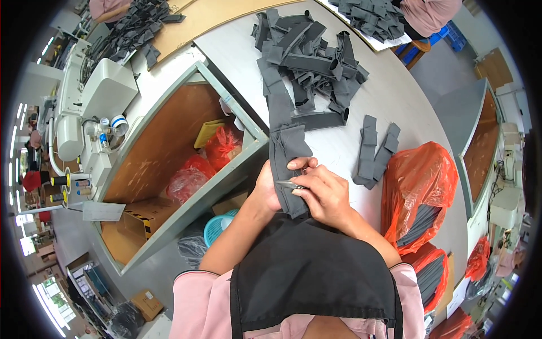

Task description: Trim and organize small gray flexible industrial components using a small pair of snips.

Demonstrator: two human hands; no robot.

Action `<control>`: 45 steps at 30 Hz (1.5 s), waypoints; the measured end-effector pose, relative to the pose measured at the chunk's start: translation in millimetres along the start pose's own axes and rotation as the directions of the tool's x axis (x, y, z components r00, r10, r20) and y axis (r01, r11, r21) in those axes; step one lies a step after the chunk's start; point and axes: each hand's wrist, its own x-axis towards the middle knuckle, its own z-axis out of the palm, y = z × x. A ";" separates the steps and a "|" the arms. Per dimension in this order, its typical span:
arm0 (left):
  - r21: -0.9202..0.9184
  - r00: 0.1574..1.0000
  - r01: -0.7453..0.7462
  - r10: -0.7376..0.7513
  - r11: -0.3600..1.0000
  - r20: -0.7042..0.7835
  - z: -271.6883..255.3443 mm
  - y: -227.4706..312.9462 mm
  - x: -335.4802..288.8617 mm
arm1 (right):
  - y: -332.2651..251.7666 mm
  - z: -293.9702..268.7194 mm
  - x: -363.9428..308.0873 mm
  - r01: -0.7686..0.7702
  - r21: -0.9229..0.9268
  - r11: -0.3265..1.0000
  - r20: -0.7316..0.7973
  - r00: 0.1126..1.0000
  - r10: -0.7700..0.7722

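Far left: a white industrial sewing machine point(76, 107) with thread spools point(63, 189) sits clear of the work. Next right, an open grey-framed wooden compartment point(169, 152) holds red plastic bags point(189, 175) and a yellow packet point(208, 133); a turquoise plastic basket point(217, 229) sits below it.

Centre: left hand point(265, 189) is closed around a long dark grey fabric strip point(285, 144), thumb on top, apparently pinning it taut over the table edge. Right hand point(322, 195) pinches small silver thread snips point(289, 184) against the same strip, blades at the fabric (blade gap too small to tell). The strip trails up the white table point(406, 96) to a loose heap of similar grey strips point(307, 53), so feed comes from the far side.

Right: three grey strips laid side by side point(375, 150), apart from the heap, likely sorted out. An orange plastic bag with grey pieces inside point(420, 192) crowds the right elbow. A black apron point(310, 271) covers the lap.
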 end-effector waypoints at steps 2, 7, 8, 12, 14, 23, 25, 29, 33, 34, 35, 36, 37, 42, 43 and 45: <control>0.003 1.000 0.003 -0.003 1.000 -0.011 0.4 0.3 1.2 | 0.7 -1.0 -1.4 -0.043 0.079 0.996 -0.071 0.996 0.049; 0.012 0.998 0.022 -0.023 1.000 0.055 2.4 0.3 -0.1 | -2.7 -6.0 -1.3 -0.028 0.009 1.000 0.008 1.000 0.028; 0.012 0.998 0.023 -0.023 1.000 0.055 3.5 -0.3 0.2 | -2.9 -6.2 -1.7 -0.047 0.004 0.999 0.047 0.998 0.047; 0.064 0.997 -0.016 0.010 0.998 0.081 6.5 -2.1 1.9 | -1.7 -3.5 -1.3 -0.039 -0.006 0.999 0.036 0.999 0.039; 0.087 0.996 -0.035 0.028 0.996 0.085 6.2 -1.8 1.0 | -1.0 -1.5 -1.7 -0.019 -0.035 0.999 0.035 0.999 0.020; -0.018 0.998 0.025 -0.024 1.000 0.063 4.8 -3.1 1.9 | 0.1 -2.8 -9.2 -0.330 0.575 0.748 0.078 0.933 0.352; -0.063 0.996 0.041 -0.036 0.997 0.086 -1.3 -2.8 2.4 | -3.0 -2.6 -6.8 -0.316 0.617 0.720 0.060 0.932 0.358; -0.113 0.989 0.056 -0.039 0.992 0.146 2.3 -3.7 2.0 | -4.8 -3.1 -4.5 -0.268 0.332 0.904 0.077 0.963 0.257; -0.017 0.998 -0.018 0.019 1.000 0.062 5.5 -4.5 0.6 | -6.5 -1.3 -6.6 -0.212 0.138 0.968 0.097 0.975 0.200; -0.032 0.997 -0.019 0.021 0.999 0.072 4.8 -4.0 0.3 | -8.4 -0.4 -6.1 -0.250 0.161 0.955 0.107 0.966 0.235; -0.032 0.997 -0.019 0.022 0.999 0.072 4.8 -3.9 -0.1 | -7.9 1.3 -5.8 -0.250 0.161 0.955 0.108 0.966 0.235; -0.060 0.995 -0.004 0.010 0.998 0.100 5.3 -4.0 -0.4 | -6.2 3.3 -5.7 -0.217 0.227 0.949 0.044 0.976 0.212; -0.088 0.992 0.013 -0.002 0.996 0.129 5.8 -4.0 -0.6 | -4.0 5.0 -5.8 -0.178 0.290 0.940 -0.022 0.981 0.193; -0.026 0.997 0.078 -0.078 0.997 0.002 1.5 -1.2 2.5 | 0.1 -2.5 -17.7 -0.531 0.695 0.485 0.203 0.792 0.575; -0.016 0.997 0.063 -0.063 0.998 -0.039 1.2 -0.6 3.7 | -1.8 -1.4 -16.8 -0.499 0.656 0.566 0.157 0.824 0.544; -0.018 0.995 0.024 -0.026 1.000 -0.101 2.6 -3.1 3.2 | -11.4 -6.0 -5.7 -0.386 0.407 0.828 0.077 0.917 0.391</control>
